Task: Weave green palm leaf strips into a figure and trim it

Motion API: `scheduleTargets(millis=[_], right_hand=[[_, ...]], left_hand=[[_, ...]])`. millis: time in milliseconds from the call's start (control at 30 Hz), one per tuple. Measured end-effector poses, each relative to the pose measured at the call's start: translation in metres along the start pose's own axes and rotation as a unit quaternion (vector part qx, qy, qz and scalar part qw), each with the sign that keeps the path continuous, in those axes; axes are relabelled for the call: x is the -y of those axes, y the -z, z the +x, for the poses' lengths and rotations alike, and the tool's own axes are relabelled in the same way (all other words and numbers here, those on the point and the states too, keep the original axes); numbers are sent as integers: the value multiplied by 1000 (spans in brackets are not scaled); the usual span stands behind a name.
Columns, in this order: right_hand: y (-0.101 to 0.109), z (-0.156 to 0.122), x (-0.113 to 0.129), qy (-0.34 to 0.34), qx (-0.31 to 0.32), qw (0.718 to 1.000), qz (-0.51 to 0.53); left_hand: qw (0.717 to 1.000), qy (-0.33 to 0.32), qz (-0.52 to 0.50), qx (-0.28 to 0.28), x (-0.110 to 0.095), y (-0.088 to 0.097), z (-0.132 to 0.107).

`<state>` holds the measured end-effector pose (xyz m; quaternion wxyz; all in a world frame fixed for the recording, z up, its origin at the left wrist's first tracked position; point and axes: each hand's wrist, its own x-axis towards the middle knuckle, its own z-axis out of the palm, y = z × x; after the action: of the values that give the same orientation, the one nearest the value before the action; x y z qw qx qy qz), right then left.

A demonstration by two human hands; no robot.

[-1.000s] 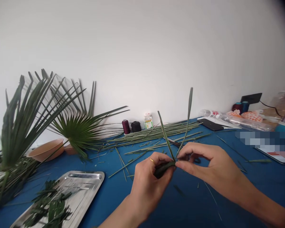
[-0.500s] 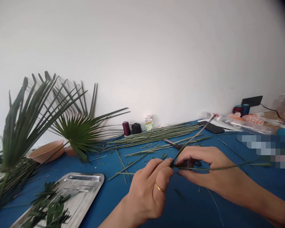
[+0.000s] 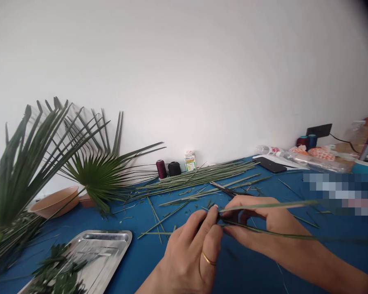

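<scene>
Both of my hands meet over the blue table (image 3: 147,253) on a folded knot of palm leaf strips (image 3: 270,205). My left hand (image 3: 193,249), with a gold ring, pinches the folded end with fingers closed. My right hand (image 3: 260,224) grips the same piece from the right, fingers curled round it. Two long thin strips run out to the right from the pinch, one over my right hand, one below it. Black-handled scissors (image 3: 225,189) lie just beyond my hands.
A steel tray (image 3: 110,249) with cut leaf bits sits at the lower left. Fan palm leaves (image 3: 92,171) lean on the wall by a tan bowl (image 3: 53,201). A bundle of strips (image 3: 202,174), thread spools (image 3: 161,168) and a phone (image 3: 270,164) lie further back.
The two free strip ends swung from pointing up to lying out to the right. My left hand turned over, knuckles and ring now facing me. Both hands stayed pinched together.
</scene>
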<state>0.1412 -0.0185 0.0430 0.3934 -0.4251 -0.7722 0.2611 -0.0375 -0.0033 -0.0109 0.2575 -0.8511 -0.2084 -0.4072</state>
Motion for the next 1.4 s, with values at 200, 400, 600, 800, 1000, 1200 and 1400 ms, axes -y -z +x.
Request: scheduleTargets(millis=[200,400,600,800,1000,1200,1400], right_hand=[[-4,-2,-4,-31,-35,997,56],[-5,5,-15,12,-31,998,51],[-2,13,-25,42,-14,999,1],[3,17,-34,34,11,999,-24],[4,20,-36,7,28,1000,-6],[5,22,-40,10,29,1000,-2],[8,20,-32,19,35,999,16]], left_hand=[[999,21,-26,-17,5,-8,-2],[979,154,-118,-66,0,-12,6],[959,239,-151,-26,-1,-13,13],[810,446,-378,38,1,-15,17],[720,495,-485,32,2,-15,20],[688,506,-519,30,2,-13,24],[644,524,-557,23,1,-10,28]])
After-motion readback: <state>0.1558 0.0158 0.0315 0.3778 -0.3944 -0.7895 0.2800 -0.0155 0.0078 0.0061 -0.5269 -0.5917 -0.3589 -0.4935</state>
